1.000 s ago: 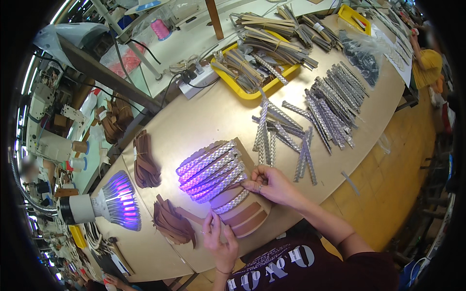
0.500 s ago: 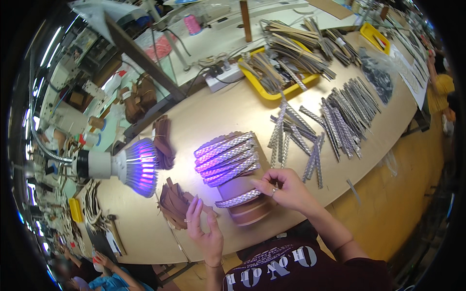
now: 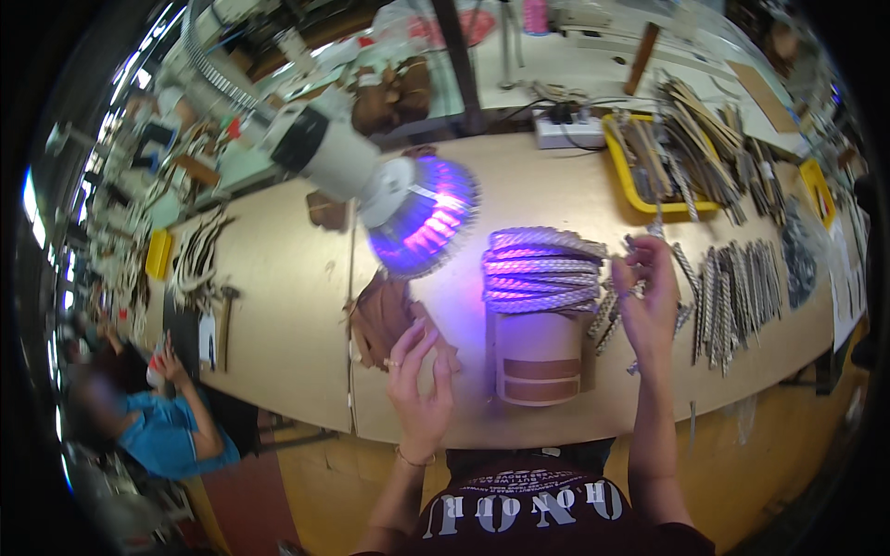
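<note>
A bundle of pale, silvery braided strips (image 3: 542, 269) lies across the upper part of a tan block-like form (image 3: 538, 338) in front of me. Two darker brown bands cross the form's near end. Just right of the bundle is my right hand (image 3: 647, 301), its fingers curled and blurred over loose braided strips; whether it grips one is unclear. My left hand (image 3: 422, 394) is raised left of the form, fingers apart and nothing in them. Beyond it sits a pile of brown leather strips (image 3: 378, 320). A lamp (image 3: 422, 213) casts purple light on the bundle.
Rows of braided strips (image 3: 737, 301) lie on the right of the table (image 3: 283, 278). Behind them stands a yellow tray (image 3: 629, 190) full of strips, near a white power strip (image 3: 567, 130). A hammer (image 3: 224, 324) lies far left. Another person in blue (image 3: 171, 431) sits at lower left.
My view has turned left. My right hand has moved from the form's near part to beside the bundle. The separate braided strip no longer lies across that near part.
</note>
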Demonstrator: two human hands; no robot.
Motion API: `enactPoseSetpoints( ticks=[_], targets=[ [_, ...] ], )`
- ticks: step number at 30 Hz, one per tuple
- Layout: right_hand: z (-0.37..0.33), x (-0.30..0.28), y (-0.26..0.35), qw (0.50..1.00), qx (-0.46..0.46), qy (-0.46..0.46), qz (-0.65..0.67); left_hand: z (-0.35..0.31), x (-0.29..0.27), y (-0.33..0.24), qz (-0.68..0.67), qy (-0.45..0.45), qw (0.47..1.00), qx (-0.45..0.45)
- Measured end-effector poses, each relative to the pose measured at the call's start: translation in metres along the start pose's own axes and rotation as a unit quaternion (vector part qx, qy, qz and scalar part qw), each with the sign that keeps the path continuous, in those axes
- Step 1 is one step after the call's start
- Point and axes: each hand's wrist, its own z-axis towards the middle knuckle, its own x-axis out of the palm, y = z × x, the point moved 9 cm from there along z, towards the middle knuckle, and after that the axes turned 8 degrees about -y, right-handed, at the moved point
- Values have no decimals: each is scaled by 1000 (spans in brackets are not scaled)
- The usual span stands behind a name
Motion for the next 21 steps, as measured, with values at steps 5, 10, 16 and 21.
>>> enactPoseSetpoints(
  ticks=[5, 10, 16, 21],
  targets=[
    [-21, -21, -16, 997, 34, -8, -67, -3, -2, 72, 111, 26, 984, -138],
    [-40, -29, -21, 992, 59, 46, -100, -12, 16, 58, 189, 100, 977, -2],
    [-50, -36, -22, 991, 81, 70, -74, -23, 20, 51, 171, 143, 974, 36],
    [-53, -34, -21, 989, 100, 90, -62, -18, 14, 58, 121, 95, 988, 3]
  ],
)
